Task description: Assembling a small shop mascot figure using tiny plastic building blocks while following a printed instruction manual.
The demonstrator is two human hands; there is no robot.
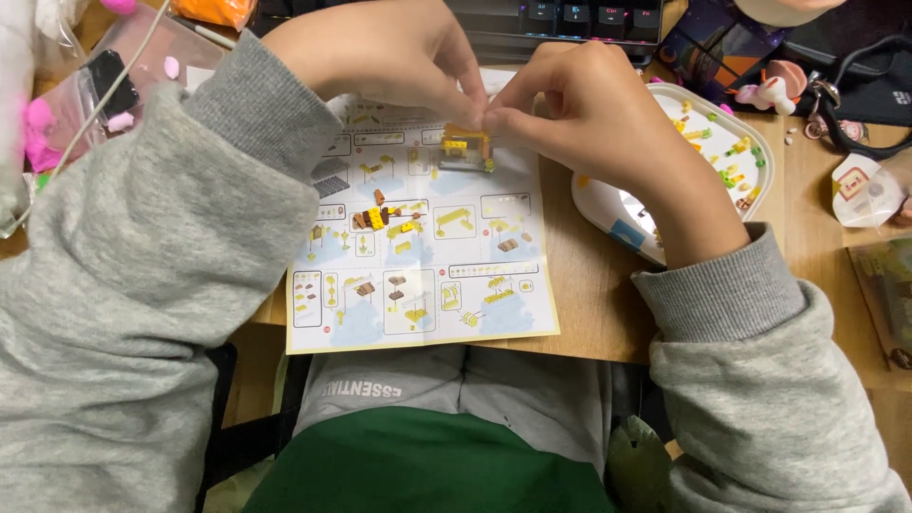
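Far left, pink pompoms (38, 128) and a clear bag (142, 66) sit at the bench (589, 304) edge, mostly hidden by a grey sleeve. Left hand (380, 52) is curled, thumb and forefinger pinched on the top of the small brick build (465, 147). The build is yellow-orange on a grey base and rests on the upper part of the instruction sheet (418, 256), base touching the paper. A few loose brown and yellow bricks (375, 217) lie mid-sheet, apart from the build. Right hand (589, 109) is also curled, fingertips closed on the build's right top edge, touching the left hand's fingertips. Right of it, a white oval tray (755, 142) holds small yellow and green pieces (731, 161); farther right, a small white packet (860, 190). A dark keyboard (570, 19) is along the top.

Handling, as a judgement: the build looks very light, rigid hard plastic, smooth and a bit slippery, held together by press-fit only, so it likely pops apart if squeezed or twisted. Best hold is the grey base or lower side walls, pinched by two fingertips, pressing straight down from above.
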